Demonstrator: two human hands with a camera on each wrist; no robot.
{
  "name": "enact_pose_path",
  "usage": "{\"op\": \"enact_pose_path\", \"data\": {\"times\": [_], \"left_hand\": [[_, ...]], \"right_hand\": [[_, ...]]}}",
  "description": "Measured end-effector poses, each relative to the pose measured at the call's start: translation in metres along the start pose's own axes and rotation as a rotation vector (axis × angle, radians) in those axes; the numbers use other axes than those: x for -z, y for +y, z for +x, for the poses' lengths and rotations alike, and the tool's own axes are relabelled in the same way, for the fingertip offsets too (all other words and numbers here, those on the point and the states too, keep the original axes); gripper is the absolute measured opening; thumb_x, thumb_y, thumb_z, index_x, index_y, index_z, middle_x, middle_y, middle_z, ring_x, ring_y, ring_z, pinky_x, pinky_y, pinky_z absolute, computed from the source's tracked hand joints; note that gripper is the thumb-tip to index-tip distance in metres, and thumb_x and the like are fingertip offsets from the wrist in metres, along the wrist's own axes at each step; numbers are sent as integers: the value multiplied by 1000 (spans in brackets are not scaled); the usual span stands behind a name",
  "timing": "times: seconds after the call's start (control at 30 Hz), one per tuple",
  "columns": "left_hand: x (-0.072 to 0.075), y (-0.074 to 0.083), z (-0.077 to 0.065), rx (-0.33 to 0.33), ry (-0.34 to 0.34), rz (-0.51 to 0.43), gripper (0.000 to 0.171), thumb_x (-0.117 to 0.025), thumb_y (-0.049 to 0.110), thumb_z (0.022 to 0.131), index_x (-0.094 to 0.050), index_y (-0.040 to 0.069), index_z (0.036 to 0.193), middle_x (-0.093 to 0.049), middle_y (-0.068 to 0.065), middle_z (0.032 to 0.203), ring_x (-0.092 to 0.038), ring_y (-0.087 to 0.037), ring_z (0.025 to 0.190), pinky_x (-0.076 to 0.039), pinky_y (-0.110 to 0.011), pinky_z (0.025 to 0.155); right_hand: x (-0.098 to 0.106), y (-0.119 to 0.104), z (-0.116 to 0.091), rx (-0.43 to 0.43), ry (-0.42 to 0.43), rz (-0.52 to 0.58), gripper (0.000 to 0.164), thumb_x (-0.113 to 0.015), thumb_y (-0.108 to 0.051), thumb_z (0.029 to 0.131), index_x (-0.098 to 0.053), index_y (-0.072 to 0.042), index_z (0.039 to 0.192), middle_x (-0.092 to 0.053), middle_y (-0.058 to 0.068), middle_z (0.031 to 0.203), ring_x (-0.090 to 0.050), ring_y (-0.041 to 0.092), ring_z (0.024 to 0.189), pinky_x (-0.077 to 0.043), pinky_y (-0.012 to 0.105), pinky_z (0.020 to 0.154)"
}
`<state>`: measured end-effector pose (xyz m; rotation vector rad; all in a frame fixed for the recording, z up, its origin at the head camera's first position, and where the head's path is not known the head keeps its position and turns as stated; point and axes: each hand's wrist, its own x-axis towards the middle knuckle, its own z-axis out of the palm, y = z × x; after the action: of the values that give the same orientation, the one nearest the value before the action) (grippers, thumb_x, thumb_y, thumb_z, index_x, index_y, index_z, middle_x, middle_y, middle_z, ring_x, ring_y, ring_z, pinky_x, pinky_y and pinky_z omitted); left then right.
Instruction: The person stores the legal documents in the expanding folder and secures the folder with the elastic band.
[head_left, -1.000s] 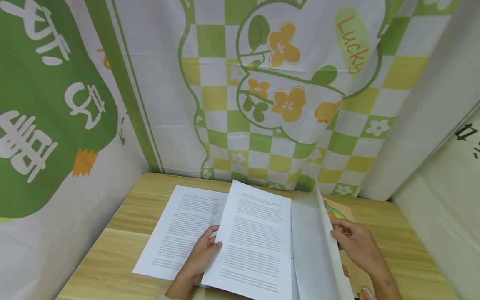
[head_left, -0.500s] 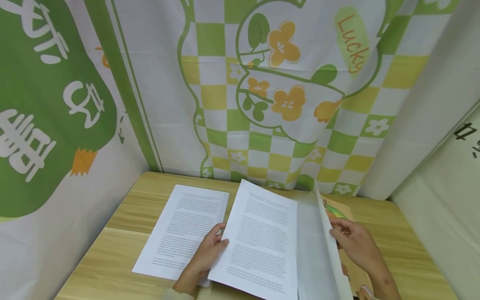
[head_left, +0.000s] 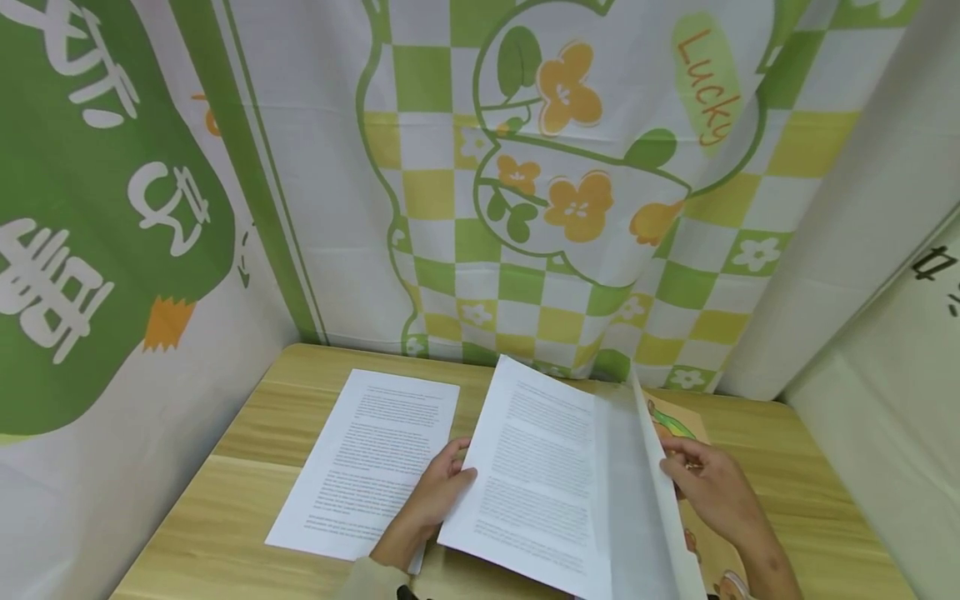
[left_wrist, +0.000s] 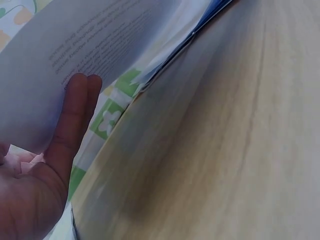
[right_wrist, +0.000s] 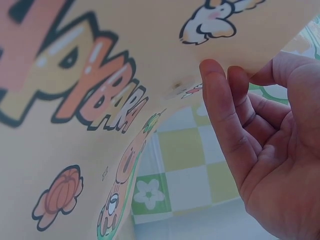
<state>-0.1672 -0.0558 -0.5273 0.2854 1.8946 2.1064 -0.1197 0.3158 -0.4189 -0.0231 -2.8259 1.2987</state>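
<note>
In the head view my left hand (head_left: 442, 483) holds a printed white sheet (head_left: 532, 475) by its left edge, the thumb on top and fingers beneath. The sheet is tilted up from the table. Its right margin lies under a translucent plastic sleeve (head_left: 637, 492) of a folder. My right hand (head_left: 712, 492) pinches the raised edge of the folder's cover between thumb and fingers. In the right wrist view the tan cover (right_wrist: 45, 155) shows cartoon lettering and small animal drawings, and bends up to the fingertips. The left wrist view shows fingers (left_wrist: 72, 120) lying against the sheet's underside.
A second printed sheet (head_left: 375, 450) lies flat on the wooden table (head_left: 232, 467) to the left. Checked, flowered curtain cloth (head_left: 517, 283) hangs along the table's back edge, with more cloth at both sides.
My left hand has moved right with the sheet, and the sheet's right edge has passed under the translucent sleeve. The right hand stays at the cover. The second sheet is more uncovered.
</note>
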Motion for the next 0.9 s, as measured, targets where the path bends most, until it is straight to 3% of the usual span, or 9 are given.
{"op": "enact_pose_path", "data": {"times": [0.47,0.9], "left_hand": [[-20,-6,14,-10,40,-47,46,-51,0,101,-42,-2,146,-70,-13,100,-68,-22,78,-55,-31,63],[-41,-6,15,-1,46,-73,48,-52,-1,100,-40,-3,147,-69,-14,103,-67,-22,81,-53,-30,67]], "right_hand": [[-1,0,0,-7,19,3,40,-60,-17,102,-62,6,134,-62,8,93,-69,16,75,-58,31,68],[-1,0,0,1,12,8,40,-59,-17,102,-61,7,134,-61,8,93,-69,17,76,-57,30,68]]}}
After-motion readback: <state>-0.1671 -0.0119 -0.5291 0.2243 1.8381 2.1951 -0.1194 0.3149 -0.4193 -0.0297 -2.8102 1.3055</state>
